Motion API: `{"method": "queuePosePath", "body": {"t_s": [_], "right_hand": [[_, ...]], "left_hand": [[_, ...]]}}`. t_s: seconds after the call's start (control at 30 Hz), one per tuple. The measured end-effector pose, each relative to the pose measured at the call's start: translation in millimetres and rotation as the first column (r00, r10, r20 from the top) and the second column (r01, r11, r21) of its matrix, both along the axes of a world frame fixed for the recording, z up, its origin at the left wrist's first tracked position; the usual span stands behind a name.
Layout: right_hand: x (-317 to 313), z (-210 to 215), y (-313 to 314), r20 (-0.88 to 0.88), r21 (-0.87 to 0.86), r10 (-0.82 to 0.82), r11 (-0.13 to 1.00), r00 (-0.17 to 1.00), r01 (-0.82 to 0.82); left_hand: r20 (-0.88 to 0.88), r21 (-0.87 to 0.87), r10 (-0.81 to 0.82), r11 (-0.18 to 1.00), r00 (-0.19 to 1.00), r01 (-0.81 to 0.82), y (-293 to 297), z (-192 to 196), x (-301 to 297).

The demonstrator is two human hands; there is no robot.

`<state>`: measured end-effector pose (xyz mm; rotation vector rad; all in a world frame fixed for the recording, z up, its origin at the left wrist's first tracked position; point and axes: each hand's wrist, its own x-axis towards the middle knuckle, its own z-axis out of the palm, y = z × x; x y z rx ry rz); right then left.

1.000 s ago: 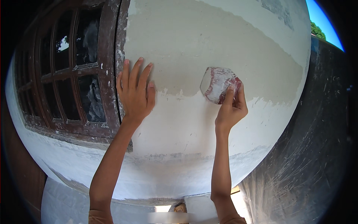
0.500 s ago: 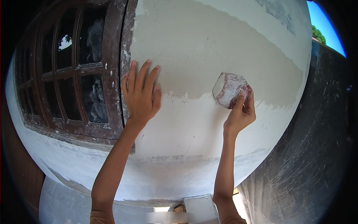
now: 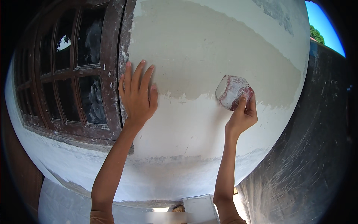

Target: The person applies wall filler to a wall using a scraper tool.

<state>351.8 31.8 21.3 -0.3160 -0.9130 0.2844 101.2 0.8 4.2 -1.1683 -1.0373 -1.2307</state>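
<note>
My right hand (image 3: 242,115) pinches a putty spreader (image 3: 232,89), a flat reddish tool smeared with white filler. Its wide, pale edge points left, close to the wall; whether it touches cannot be told. Behind it, the wall (image 3: 171,130) is white low down and carries a broad greyish band of damp-looking putty (image 3: 194,52) above, with a ragged lower border. Farther left, my left hand (image 3: 138,97) lies with fingers spread and pointing up against the wall, beside the window frame, and holds nothing.
A brown wooden window (image 3: 71,71) with several dark panes, spotted white, fills the left side. Along the right runs a dark, scratched surface (image 3: 298,149). Below, between my arms, is a pale grey flat-topped object (image 3: 199,207). Sky and a tree (image 3: 317,34) show at the upper right.
My right hand and the putty spreader have shifted slightly right and down along the wall. My left hand sits a little farther left. The view has turned slightly.
</note>
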Motion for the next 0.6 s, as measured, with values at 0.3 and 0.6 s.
{"method": "queuePosePath", "body": {"t_s": [0.3, 0.6], "right_hand": [[-69.4, -17.7, -14.7, 0.297, -0.011, 0.172, 0.984, 0.939, -0.176], [-6.5, -4.0, -15.4, -0.1, -0.052, 0.134, 0.989, 0.986, -0.139]], "left_hand": [[-0.002, 0.008, 0.012, 1.0, 1.0, -0.012, -3.8, 1.1, -0.7], [-0.031, 0.013, 0.013, 1.0, 0.999, -0.013, -0.2, 0.9, 3.3]]}}
